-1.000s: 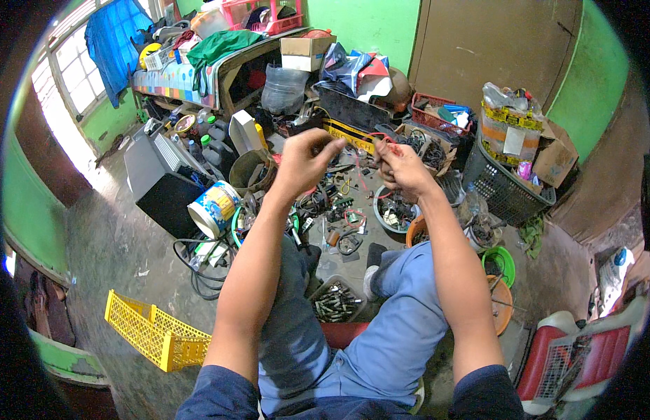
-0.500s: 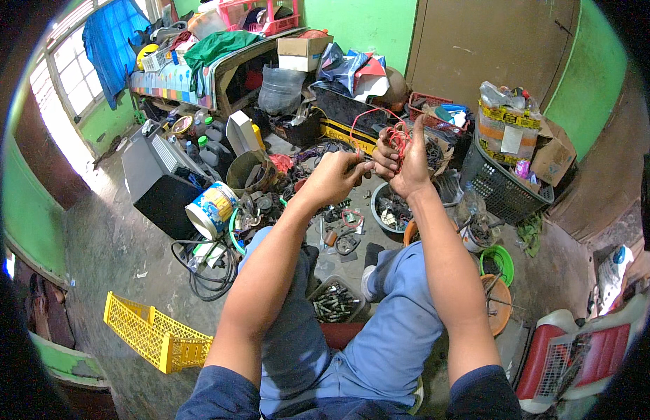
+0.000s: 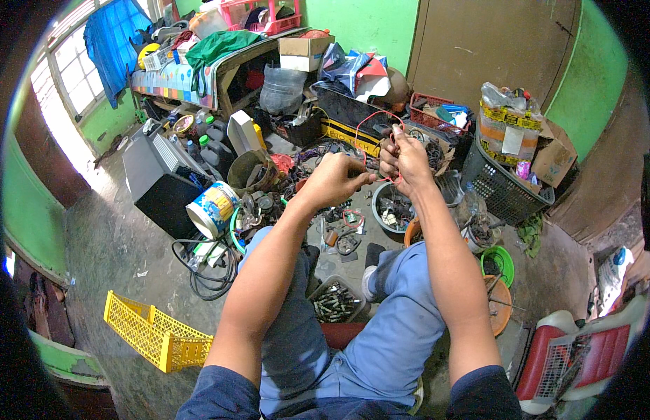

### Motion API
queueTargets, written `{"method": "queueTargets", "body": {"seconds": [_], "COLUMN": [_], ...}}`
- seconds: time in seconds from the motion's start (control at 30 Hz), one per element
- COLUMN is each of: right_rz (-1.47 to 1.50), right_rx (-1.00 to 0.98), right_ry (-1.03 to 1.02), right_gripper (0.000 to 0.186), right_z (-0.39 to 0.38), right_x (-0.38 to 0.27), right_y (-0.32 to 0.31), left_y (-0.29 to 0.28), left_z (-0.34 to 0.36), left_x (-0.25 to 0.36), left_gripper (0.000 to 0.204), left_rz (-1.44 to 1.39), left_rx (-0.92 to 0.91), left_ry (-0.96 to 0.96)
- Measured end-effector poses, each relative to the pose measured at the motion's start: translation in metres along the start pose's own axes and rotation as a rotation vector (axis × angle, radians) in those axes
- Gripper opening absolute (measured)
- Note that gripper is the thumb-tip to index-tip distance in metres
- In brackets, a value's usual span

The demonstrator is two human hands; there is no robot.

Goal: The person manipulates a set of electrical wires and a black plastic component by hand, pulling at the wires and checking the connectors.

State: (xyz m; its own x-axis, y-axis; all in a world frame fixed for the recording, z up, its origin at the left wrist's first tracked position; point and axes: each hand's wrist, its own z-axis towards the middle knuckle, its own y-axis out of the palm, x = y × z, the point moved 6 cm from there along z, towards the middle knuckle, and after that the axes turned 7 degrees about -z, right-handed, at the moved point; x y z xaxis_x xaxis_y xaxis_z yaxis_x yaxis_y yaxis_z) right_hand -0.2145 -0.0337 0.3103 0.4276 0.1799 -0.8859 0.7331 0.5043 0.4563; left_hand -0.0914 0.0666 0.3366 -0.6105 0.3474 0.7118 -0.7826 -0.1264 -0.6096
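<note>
A thin red wire (image 3: 358,134) arcs above and between my two hands, over the cluttered floor. My left hand (image 3: 334,180) is closed, thumb and fingers pinched around part of it. To its right my right hand (image 3: 407,161) is raised, its fingers curled on the rest of the wire and its thumb pointing up. The fingers partly hide the wire there. Below and between my forearms lies a small red coil of wire (image 3: 353,218) among loose parts. A grey basin (image 3: 376,207) of small dark parts stands under my right hand.
Between my legs stands a clear tray (image 3: 315,297) of metal pieces. To the left are a white-and-blue bucket (image 3: 212,208), a black cable (image 3: 199,280) and a yellow crate (image 3: 157,334). A dark basket (image 3: 503,185), green bowl (image 3: 505,260) and orange basin (image 3: 502,318) stand to the right.
The bunched red wire at my right hand has opened into a wider loop between the hands. My right hand has turned and sits slightly lower; my left has barely moved.
</note>
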Motion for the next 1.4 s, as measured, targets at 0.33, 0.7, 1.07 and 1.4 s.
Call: {"method": "queueTargets", "body": {"seconds": [0.33,0.7,1.07,1.4], "right_rz": [-0.623,-0.776,-0.901,-0.154], "right_rx": [0.001,-0.328,-0.441,-0.151], "right_ry": [0.044,0.119,0.091,0.142], "right_gripper": [0.055,0.046,0.045,0.065], "right_z": [-0.001,-0.018,-0.031,-0.018], "right_x": [0.007,0.008,0.017,-0.005], "right_y": [0.008,0.034,0.044,0.03], "left_y": [-0.009,0.0,-0.047,-0.022], "left_z": [0.003,0.001,-0.011,-0.002], "left_x": [-0.002,-0.019,-0.041,-0.006], "left_gripper": [0.028,0.027,0.029,0.03], "left_rz": [-0.181,-0.804,-0.488,0.049], "left_rx": [0.195,0.381,0.855,0.282], "left_ry": [-0.078,-0.28,-0.158,0.155]}}
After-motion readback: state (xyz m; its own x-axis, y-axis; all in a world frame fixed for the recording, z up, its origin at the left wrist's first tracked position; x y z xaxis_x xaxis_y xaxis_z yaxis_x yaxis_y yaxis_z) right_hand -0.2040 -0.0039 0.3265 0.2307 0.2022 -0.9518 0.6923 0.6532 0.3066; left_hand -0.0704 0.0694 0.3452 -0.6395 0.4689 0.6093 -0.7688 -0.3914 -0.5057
